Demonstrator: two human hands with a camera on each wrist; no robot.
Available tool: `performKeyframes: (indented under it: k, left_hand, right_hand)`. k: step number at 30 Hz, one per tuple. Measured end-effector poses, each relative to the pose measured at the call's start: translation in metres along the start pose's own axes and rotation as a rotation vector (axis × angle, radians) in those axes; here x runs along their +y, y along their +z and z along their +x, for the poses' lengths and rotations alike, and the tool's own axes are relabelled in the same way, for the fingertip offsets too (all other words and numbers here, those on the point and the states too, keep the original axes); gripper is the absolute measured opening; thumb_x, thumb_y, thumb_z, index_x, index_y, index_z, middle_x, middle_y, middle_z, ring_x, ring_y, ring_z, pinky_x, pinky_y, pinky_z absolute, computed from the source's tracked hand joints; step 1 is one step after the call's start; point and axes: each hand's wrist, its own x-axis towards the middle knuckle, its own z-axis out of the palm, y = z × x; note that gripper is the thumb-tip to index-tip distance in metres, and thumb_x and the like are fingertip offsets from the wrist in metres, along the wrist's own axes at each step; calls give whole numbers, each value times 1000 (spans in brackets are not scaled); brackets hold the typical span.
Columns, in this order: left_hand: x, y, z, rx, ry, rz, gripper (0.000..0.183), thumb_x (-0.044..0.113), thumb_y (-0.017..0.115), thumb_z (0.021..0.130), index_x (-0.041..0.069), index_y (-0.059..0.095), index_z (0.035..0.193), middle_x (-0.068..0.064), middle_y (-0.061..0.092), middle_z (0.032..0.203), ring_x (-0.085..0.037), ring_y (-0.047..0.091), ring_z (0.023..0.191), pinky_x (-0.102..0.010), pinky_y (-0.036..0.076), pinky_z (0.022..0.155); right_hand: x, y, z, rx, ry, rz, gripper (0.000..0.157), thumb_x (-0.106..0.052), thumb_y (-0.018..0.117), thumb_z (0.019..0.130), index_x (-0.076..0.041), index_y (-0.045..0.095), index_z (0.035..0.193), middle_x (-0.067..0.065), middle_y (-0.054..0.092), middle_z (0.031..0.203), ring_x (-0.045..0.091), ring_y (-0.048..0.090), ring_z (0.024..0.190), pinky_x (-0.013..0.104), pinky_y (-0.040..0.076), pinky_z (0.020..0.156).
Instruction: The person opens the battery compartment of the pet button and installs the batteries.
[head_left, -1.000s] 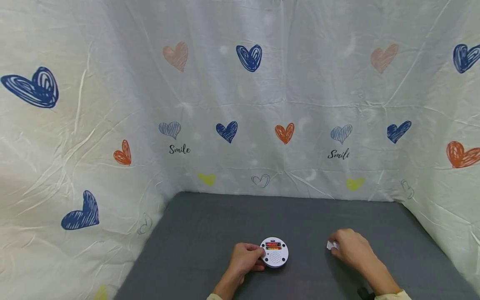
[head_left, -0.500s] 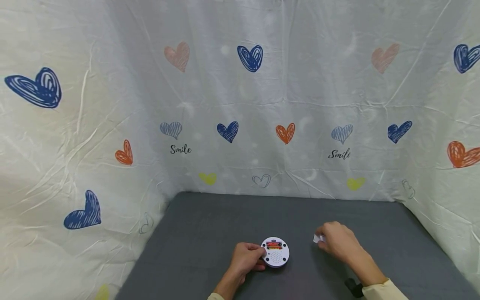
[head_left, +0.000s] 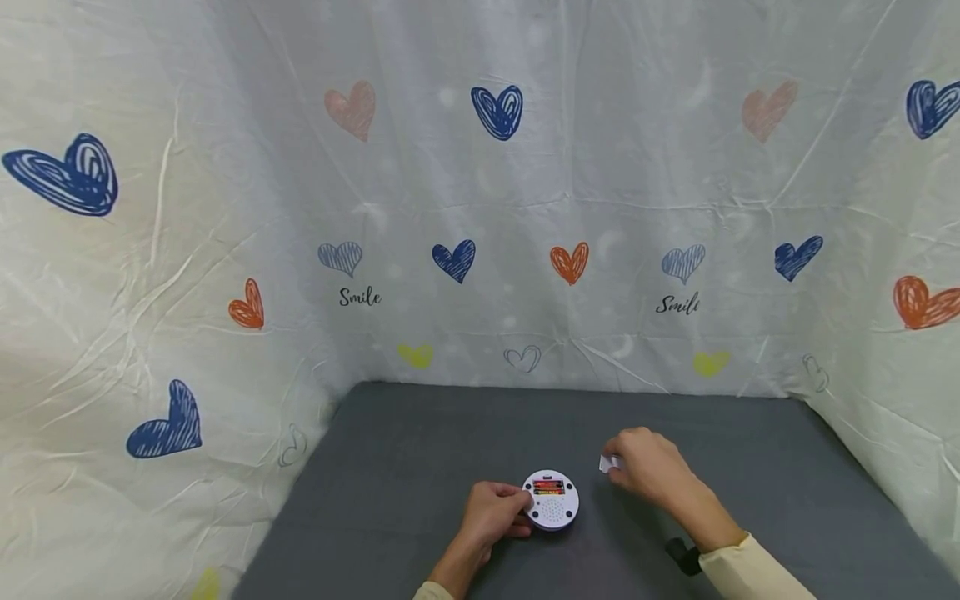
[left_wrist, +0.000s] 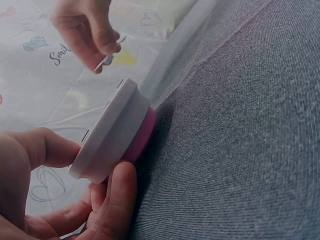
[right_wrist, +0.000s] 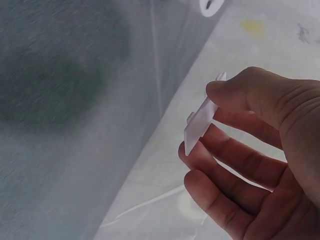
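A round white battery-powered device (head_left: 552,510) lies on the grey cloth, its face with several dark dots and small speaker holes turned up. Red and orange batteries (head_left: 549,487) show in its uncovered compartment. My left hand (head_left: 489,518) pinches the device's left edge, thumb on top and fingers below. From the side, in the left wrist view, a pink part (left_wrist: 143,132) appears under the white body. To the right and slightly beyond, my right hand (head_left: 651,468) pinches a small white battery cover (right_wrist: 201,122) between thumb and fingers, held apart from the device.
Grey cloth (head_left: 420,442) covers the tabletop. White curtains (head_left: 637,167) printed with hearts hang behind it and on both sides. A black object (head_left: 681,557) is at my right wrist, by the cream sleeve (head_left: 750,568).
My right hand has moved left and a little away from me with the battery cover, closer to the device. The left hand and the device have stayed in place.
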Motion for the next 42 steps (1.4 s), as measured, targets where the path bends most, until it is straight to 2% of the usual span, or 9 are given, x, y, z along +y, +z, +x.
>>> performKeyframes:
  k: [9, 16, 26, 42]
  left_hand:
    - [2, 0, 0, -8, -4, -8, 22, 7, 67, 80, -5, 72, 98, -9, 72, 78, -15, 69, 59, -30, 62, 54]
    - [2, 0, 0, -5, -5, -8, 23, 6, 66, 80, -5, 72, 98, -9, 72, 78, -15, 69, 58, -30, 62, 53]
    - [3, -1, -1, -8, -21, 13, 22, 6, 66, 81, -4, 72, 99, -9, 72, 78, -14, 69, 59, -29, 62, 54]
    - [5, -1, -2, -1, -34, 21, 21, 7, 66, 81, -4, 72, 99, -10, 72, 81, -15, 70, 61, -30, 62, 55]
  right_hand:
    - [-19, -4, 12, -24, -14, -4, 13, -19, 81, 78, -19, 79, 91, -5, 72, 87, 14, 66, 76, 36, 56, 62]
    - [-30, -6, 17, -3, -64, 7, 17, -16, 82, 78, -17, 80, 94, -3, 73, 90, 16, 68, 78, 36, 56, 62]
    - [-43, 0, 26, -28, -87, 22, 18, -19, 81, 78, -20, 80, 96, -4, 73, 92, 15, 68, 80, 34, 56, 62]
    - [-58, 5, 33, -28, -135, 55, 18, -19, 81, 79, -17, 79, 97, -2, 73, 93, 17, 68, 83, 35, 57, 65]
